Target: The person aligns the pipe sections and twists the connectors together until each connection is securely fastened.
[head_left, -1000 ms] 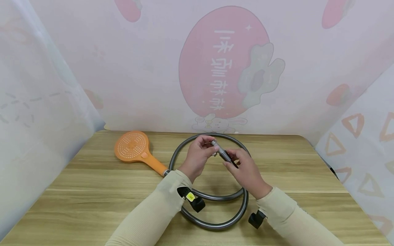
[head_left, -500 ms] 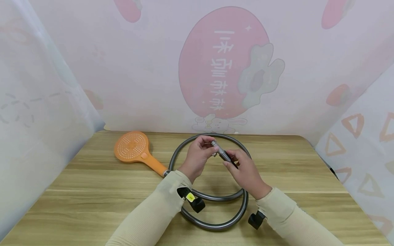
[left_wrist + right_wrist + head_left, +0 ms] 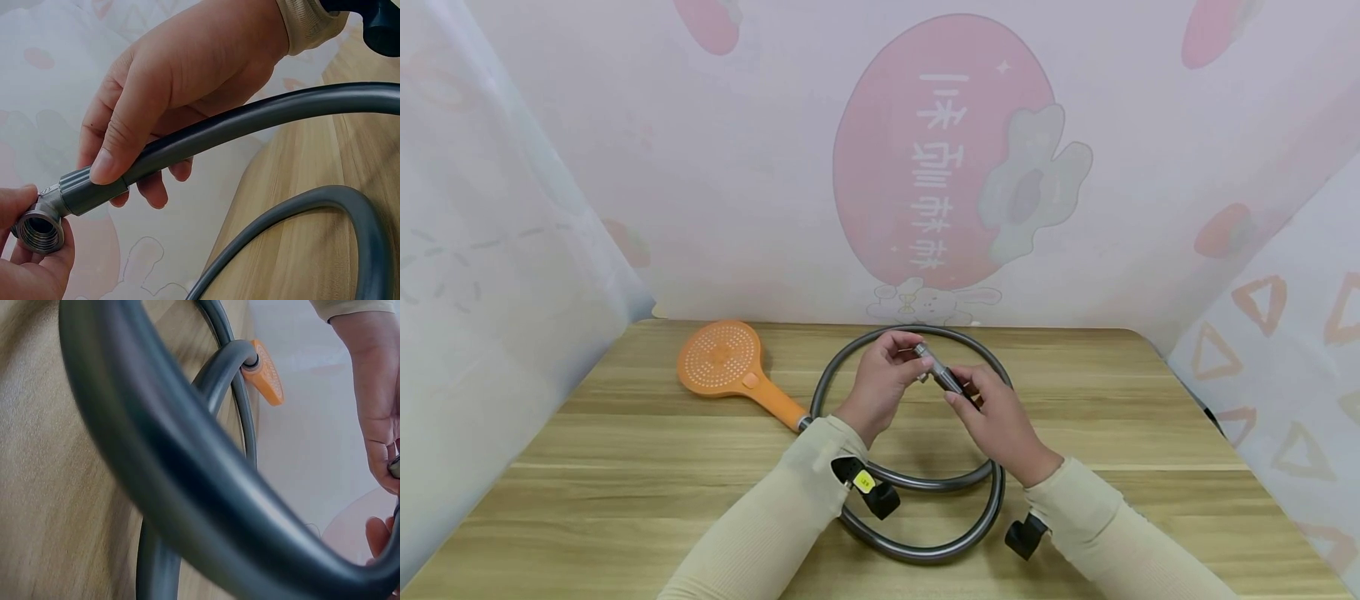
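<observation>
My left hand [image 3: 880, 383] pinches a small silver metal fitting [image 3: 52, 203] between thumb and fingers. A round, internally threaded opening on the fitting shows in the left wrist view. Joined end to end with it is the ribbed collar [image 3: 84, 190] of a dark grey shower hose [image 3: 250, 125]. My right hand [image 3: 1000, 421] grips that collar, thumb on top and fingers beneath. Both hands are raised over the table. At the hose's other end, an orange shower head [image 3: 722, 358] lies with its perforated face up.
The hose lies in large loops on the wooden table [image 3: 625, 500], under and around both hands. A pale printed cloth [image 3: 760, 167] stands behind the table, with further cloth at both sides. Black wrist cameras [image 3: 880, 497] sit on both sleeves.
Both hands stay almost where they were, still on the fitting and hose collar. The right thumb has shifted very slightly. The shower head and hose loops look the same.
</observation>
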{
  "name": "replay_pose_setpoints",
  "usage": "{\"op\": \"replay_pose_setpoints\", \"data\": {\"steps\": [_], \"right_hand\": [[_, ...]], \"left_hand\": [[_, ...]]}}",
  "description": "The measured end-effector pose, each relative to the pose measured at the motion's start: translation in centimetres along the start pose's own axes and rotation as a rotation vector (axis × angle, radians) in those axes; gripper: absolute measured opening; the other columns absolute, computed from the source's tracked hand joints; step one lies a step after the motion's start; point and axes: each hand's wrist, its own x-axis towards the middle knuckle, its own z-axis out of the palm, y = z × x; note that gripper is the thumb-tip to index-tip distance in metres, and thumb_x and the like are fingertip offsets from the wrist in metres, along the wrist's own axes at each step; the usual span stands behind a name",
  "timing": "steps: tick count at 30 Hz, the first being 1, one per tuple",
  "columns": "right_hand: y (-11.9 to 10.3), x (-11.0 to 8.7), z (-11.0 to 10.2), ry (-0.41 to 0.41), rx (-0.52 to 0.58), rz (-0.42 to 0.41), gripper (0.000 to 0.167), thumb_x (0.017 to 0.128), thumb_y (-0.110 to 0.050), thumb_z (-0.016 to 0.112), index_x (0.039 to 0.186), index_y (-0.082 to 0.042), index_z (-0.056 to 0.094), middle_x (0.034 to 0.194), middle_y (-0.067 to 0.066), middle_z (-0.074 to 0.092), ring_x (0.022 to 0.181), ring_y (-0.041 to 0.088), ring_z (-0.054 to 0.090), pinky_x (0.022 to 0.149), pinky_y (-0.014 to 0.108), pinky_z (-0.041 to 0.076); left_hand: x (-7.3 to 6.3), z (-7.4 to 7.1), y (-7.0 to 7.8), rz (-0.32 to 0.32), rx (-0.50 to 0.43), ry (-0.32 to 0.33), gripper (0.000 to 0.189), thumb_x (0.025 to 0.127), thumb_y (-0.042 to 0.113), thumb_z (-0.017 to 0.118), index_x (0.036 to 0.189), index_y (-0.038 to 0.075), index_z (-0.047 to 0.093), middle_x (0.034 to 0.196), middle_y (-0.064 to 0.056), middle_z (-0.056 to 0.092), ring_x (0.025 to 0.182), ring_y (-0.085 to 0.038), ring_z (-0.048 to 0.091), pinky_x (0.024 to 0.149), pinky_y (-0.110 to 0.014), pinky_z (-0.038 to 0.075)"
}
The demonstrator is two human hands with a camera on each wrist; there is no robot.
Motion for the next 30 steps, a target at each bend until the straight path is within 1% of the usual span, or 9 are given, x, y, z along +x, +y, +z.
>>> {"op": "replay_pose_setpoints", "data": {"steps": [6,14,23,28,30], "right_hand": [[-0.04,-0.03,-0.05,-0.017,0.01,0.016,0.03,0.095,-0.01,0.061,0.124,-0.001,0.059,0.101,0.006,0.057,0.084,0.015,0.053,0.064,0.026,0.047],[-0.19,-0.06,-0.16,-0.036,0.027,0.039,0.031,0.097,-0.011,0.057,0.127,0.0,0.057,0.099,0.005,0.056,0.084,0.015,0.053,0.066,0.026,0.047],[-0.11,-0.1,-0.03,-0.067,0.06,0.071,0.032,0.1,-0.011,0.052,0.129,0.0,0.054,0.101,0.008,0.059,0.086,0.016,0.056,0.068,0.028,0.049],[-0.13,-0.04,-0.05,-0.093,0.075,0.091,0.032,0.101,-0.011,0.049,0.131,0.001,0.052,0.101,0.008,0.059,0.089,0.018,0.059,0.071,0.029,0.049],[-0.12,-0.01,-0.07,-0.102,0.082,0.097,0.032,0.102,-0.01,0.048,0.132,0.001,0.052,0.102,0.009,0.059,0.09,0.021,0.06,0.072,0.03,0.049]], "left_hand": [[-0.01,-0.04,-0.02,0.001,0.006,0.0,0.025,0.087,-0.011,0.061,0.109,-0.002,0.056,0.103,-0.01,0.058,0.085,-0.012,0.057,0.073,-0.022,0.05],[0.03,-0.06,-0.1,0.006,0.006,-0.005,0.025,0.087,-0.011,0.062,0.11,-0.002,0.056,0.106,-0.014,0.058,0.085,-0.012,0.057,0.073,-0.022,0.051],[0.06,-0.19,-0.31,0.014,0.013,-0.02,0.031,0.087,-0.01,0.061,0.116,-0.011,0.05,0.103,-0.006,0.058,0.085,-0.011,0.057,0.073,-0.022,0.05],[-0.03,-0.15,-0.18,0.004,0.02,-0.012,0.027,0.087,-0.01,0.061,0.113,-0.007,0.054,0.104,-0.005,0.058,0.087,-0.012,0.057,0.074,-0.022,0.05],[-0.05,-0.13,-0.14,0.001,0.022,-0.01,0.028,0.087,-0.01,0.062,0.114,-0.007,0.054,0.104,-0.005,0.058,0.087,-0.012,0.057,0.075,-0.023,0.051]]}}
